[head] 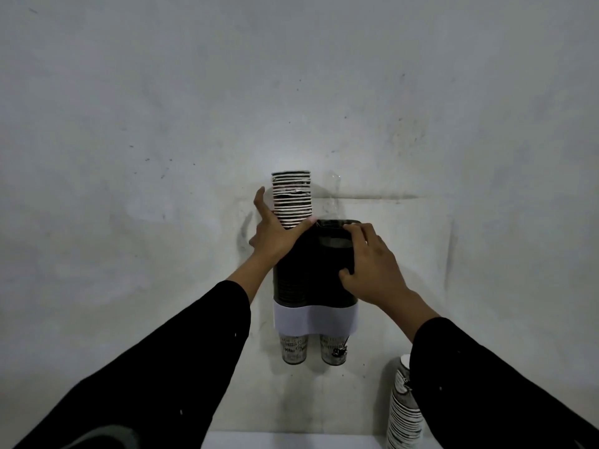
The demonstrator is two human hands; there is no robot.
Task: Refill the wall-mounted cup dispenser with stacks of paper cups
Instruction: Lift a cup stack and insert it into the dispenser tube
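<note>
**Two hands at the dispenser, one column overfull**

Fingers [259, 197] of the left hand [275, 236] are spread apart and lie flat against the stack of cups [292, 199] that stands out of the left column; the thumb reaches across the front of the stack at its lower end. They press on it and do not close around it. Right hand [372, 264] rests on the top right part of the cup dispenser [308, 270], its fingers bent over the upper edge of the right opening and the thumb against the dark front, so it grips the housing loosely.

The dispenser is fixed on the grey wall [162, 124]; it has a dark body and a white band [316, 320] low down. Under the band two cup bottoms [312, 350] hang out side by side. They carry black print, but the letters are too small and blurred to read.

At lower right a spare cup stack [405, 413] stands near the right sleeve [486, 384], partly hidden by it.
</note>
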